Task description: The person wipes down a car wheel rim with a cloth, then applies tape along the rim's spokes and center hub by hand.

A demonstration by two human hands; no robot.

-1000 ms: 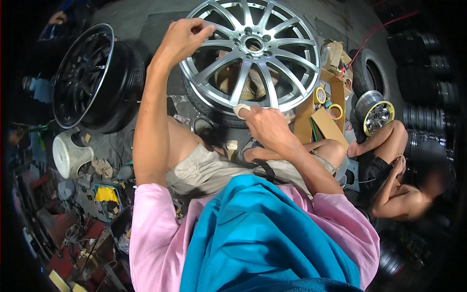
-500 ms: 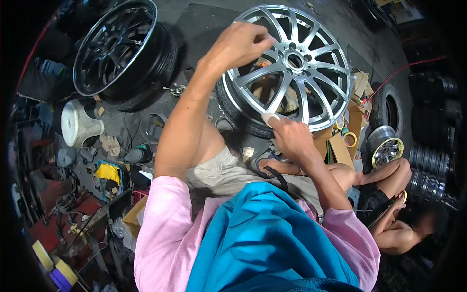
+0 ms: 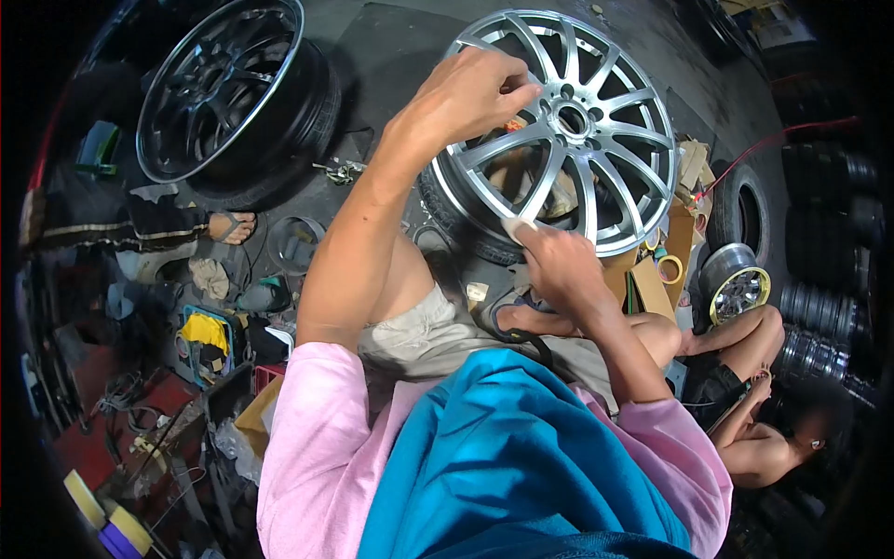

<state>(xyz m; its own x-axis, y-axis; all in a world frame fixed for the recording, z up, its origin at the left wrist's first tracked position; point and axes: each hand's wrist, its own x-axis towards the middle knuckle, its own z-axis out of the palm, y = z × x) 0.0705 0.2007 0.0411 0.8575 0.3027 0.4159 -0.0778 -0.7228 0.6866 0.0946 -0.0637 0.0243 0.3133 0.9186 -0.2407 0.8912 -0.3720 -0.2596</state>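
A silver multi-spoke wheel rim (image 3: pixel 610 124) lies face up on a tyre (image 3: pixel 494 244) in front of me. My left hand (image 3: pixel 477 91) is over the rim's upper left part, its fingers curled in and whatever they hold hidden. A thin pale edge shows above its knuckles; I cannot tell whether it belongs to the rim. At the rim's near edge, my right hand (image 3: pixel 563 265) is closed, with a small whitish pad (image 3: pixel 515 226) between its fingers and the spoke.
A black rim (image 3: pixel 279 102) rests on a tyre at the left, near another person's sandalled foot (image 3: pixel 231 226). At the right are a cardboard box (image 3: pixel 684 238), a yellow-edged rim (image 3: pixel 740 291) and a seated co-worker (image 3: pixel 759 452). A yellow cloth (image 3: pixel 205 331) lies lower left.
My left hand has shifted slightly right and down over the rim. Another person's leg has come in at the left, covering the white stool. The right-hand co-worker's hands have moved.
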